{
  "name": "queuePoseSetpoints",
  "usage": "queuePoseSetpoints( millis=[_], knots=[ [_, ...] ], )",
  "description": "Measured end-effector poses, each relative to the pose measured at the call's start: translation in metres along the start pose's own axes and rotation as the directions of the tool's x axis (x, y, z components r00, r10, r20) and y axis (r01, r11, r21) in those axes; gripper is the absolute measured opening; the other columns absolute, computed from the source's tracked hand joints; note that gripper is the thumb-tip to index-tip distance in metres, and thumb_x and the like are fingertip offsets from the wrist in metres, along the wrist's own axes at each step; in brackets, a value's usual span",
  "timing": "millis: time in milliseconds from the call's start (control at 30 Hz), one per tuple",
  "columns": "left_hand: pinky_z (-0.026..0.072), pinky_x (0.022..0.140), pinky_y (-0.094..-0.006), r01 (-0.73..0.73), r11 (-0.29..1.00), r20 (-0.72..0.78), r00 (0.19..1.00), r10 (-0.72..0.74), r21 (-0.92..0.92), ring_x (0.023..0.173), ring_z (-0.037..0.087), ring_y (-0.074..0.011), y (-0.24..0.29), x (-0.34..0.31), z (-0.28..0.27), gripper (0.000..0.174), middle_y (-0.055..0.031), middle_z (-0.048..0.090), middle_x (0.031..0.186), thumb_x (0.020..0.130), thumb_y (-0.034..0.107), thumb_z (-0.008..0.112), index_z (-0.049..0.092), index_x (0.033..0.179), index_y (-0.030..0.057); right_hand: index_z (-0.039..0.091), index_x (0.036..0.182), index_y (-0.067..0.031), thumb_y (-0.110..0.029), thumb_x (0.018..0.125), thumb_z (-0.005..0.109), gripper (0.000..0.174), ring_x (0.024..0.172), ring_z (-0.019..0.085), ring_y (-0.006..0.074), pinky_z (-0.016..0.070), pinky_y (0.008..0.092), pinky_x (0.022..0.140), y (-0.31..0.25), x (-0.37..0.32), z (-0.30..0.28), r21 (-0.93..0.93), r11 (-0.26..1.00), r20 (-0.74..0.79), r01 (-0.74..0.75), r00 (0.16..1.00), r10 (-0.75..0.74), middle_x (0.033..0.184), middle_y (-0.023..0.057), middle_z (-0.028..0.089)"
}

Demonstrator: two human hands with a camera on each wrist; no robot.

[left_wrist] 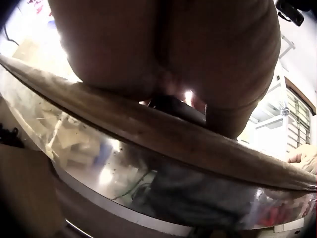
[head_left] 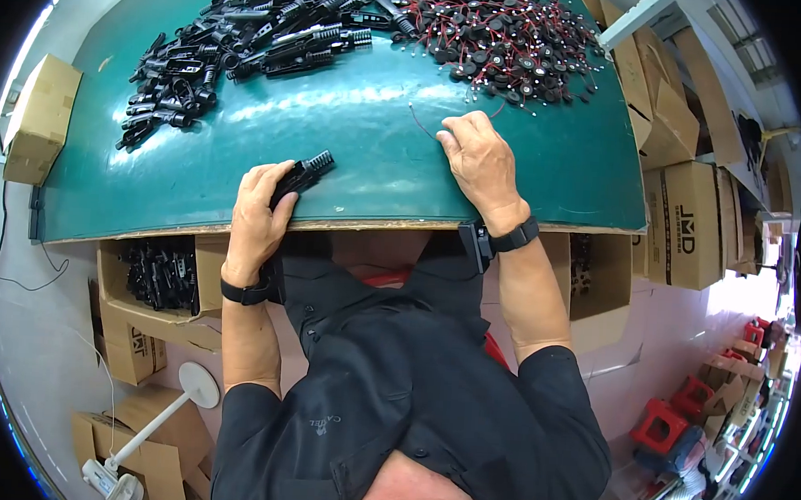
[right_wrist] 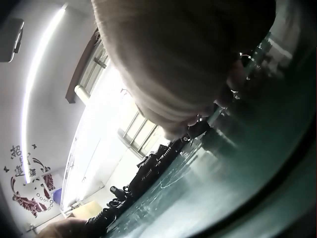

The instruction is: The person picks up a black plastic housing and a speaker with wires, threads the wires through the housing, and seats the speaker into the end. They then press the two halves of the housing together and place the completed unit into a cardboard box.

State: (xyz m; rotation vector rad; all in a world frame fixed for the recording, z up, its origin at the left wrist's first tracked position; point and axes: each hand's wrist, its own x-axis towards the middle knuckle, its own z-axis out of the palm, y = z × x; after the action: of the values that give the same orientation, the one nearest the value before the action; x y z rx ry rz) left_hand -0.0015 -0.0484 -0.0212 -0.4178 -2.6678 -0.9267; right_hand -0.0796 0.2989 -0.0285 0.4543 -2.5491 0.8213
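Observation:
My left hand [head_left: 260,202] grips a black plastic housing with a ribbed end [head_left: 318,161] at the table's front edge. The ribbed end points away and to the right. In the left wrist view the fingers cover most of this dark housing [left_wrist: 173,107]. Farther right, my right hand [head_left: 484,164] is over the green tabletop, thumb and forefinger pinching a thin wire [head_left: 419,121]. The wire's free end sticks out to the left, and a bit of red wire shows beyond the knuckles. Whatever else those fingers hold is hidden. The right wrist view shows mostly the back of this hand [right_wrist: 168,59].
A heap of similar black housings [head_left: 276,31] covers the back left of the green table [head_left: 371,122]. At the back right lies a pile of small black discs with red wires [head_left: 511,43]. Below the edge, a carton [head_left: 159,274] holds more black parts. Cardboard boxes [head_left: 687,224] stand at right.

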Motion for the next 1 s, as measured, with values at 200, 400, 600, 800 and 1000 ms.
queuePoseSetpoints(
  millis=[200,400,600,800,1000],
  knots=[
    [0.0493,0.108,-0.0459,0.024,1.000,-0.004,1.000,-0.024,0.007,0.121,0.062,-0.0395,0.001,-0.001,0.002,0.049,-0.0182,0.069,0.128,0.088,-0.001,0.076,0.068,0.136,0.0028,0.076,0.106,-0.0083,-0.022,0.092,0.083,0.021,0.090,0.072,0.0319,0.0582,0.0421,0.079,0.002,-0.005,0.000,-0.056,0.998,0.026,-0.033,0.999,0.034,0.104,0.0082,0.071],
    [0.0494,0.108,-0.0456,0.015,1.000,0.027,1.000,-0.015,0.015,0.120,0.063,-0.0391,0.007,0.001,0.001,0.047,-0.0178,0.069,0.127,0.088,0.000,0.077,0.068,0.135,0.0026,0.077,0.109,-0.0067,-0.015,0.091,0.083,0.021,0.087,0.073,0.0266,0.0581,0.0394,0.075,-0.003,-0.005,-0.004,0.113,0.994,0.052,-0.012,0.999,0.006,0.106,0.0074,0.071],
    [0.0518,0.106,-0.0431,0.033,0.982,0.003,0.999,-0.033,-0.189,0.118,0.065,-0.0373,0.013,0.002,0.011,0.046,-0.0182,0.069,0.126,0.088,-0.001,0.078,0.069,0.133,0.0027,0.076,0.111,-0.0043,0.001,0.088,0.081,0.025,0.082,0.071,0.0170,0.0584,0.0334,0.071,-0.027,-0.008,-0.004,0.375,0.927,0.020,-0.004,1.000,-0.004,0.105,0.0080,0.070],
    [0.0518,0.107,-0.0404,0.003,0.953,-0.043,0.999,-0.017,-0.303,0.121,0.066,-0.0322,0.002,-0.005,0.018,0.046,-0.0168,0.068,0.129,0.090,-0.003,0.077,0.067,0.134,0.0022,0.076,0.112,-0.0050,0.007,0.083,0.083,0.032,0.082,0.070,0.0196,0.0599,0.0327,0.074,-0.052,-0.002,-0.002,0.449,0.883,-0.204,0.138,0.978,-0.049,0.106,0.0095,0.070],
    [0.0479,0.115,-0.0397,0.030,0.804,-0.067,0.994,-0.087,-0.594,0.128,0.063,-0.0267,-0.012,-0.015,0.023,0.047,-0.0143,0.064,0.139,0.094,-0.006,0.075,0.062,0.139,0.0009,0.076,0.112,-0.0050,0.011,0.080,0.083,0.037,0.091,0.072,0.0250,0.0609,0.0347,0.075,-0.079,0.005,-0.004,0.310,0.863,-0.440,0.399,0.865,-0.242,0.111,0.0101,0.068]
  ],
)
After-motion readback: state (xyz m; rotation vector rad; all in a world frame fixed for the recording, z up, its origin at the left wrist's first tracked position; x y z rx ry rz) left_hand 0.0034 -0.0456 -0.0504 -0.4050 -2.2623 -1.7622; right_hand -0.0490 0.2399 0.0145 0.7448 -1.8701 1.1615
